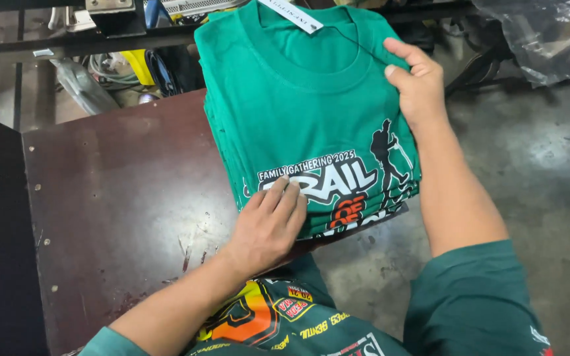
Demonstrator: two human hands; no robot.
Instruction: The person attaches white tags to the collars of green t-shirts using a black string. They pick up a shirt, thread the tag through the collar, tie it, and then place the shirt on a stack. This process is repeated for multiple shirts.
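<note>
A stack of folded green T-shirts (pixel 311 112) lies on the right part of a dark reddish-brown table (pixel 120 198), its right edge hanging slightly past the table's edge over the grey concrete floor (pixel 536 171). The top shirt faces up with its round collar at the far end and a white neck label (pixel 295 14) showing; a white, black and orange print with a hiker silhouette covers its near half.

The left hand (pixel 268 227) lies flat, fingers together and extended, pressing down on the near left corner of the stack, fingertips on the print. It grips nothing. The right hand (pixel 417 82) rests on the far right side of the stack near the shoulder fold, thumb on top of the cloth and the fingers curled around the edge, lightly clasping the side of the pile.

The person wears a dark green shirt with a colourful print (pixel 285 316), seen at the near edge of the view.

Beyond the table, at the far left, a dark metal frame (pixel 67 43) stands with cables and a yellow object behind it. At the far right, crumpled clear plastic sheeting (pixel 542 36) lies on the floor.
</note>
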